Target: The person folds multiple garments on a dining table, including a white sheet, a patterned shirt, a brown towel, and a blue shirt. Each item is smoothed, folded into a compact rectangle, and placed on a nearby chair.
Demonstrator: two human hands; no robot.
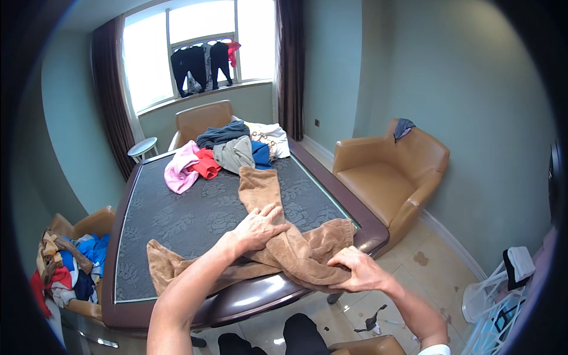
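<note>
Brown fleece trousers (293, 253) lie spread over the near part of a table with a dark patterned top (177, 217) and a maroon rim. One leg stretches away towards the far side; the other runs left along the near edge. My left hand (262, 226) rests on the far-pointing leg, fingers slightly spread, pressing the cloth. At the near right corner, my right hand (357, 270) grips the trousers' edge between thumb and fingers. The waistband (346, 226) lies just beyond it.
Crumpled clothes (233, 153) lie at the table's far end. A tan armchair (386, 177) stands at right, another at far left heaped with clothes (71, 262). A chair back (368, 346) is close below. White hangers (497, 310) are at lower right. A dark scrap (372, 320) lies on the floor.
</note>
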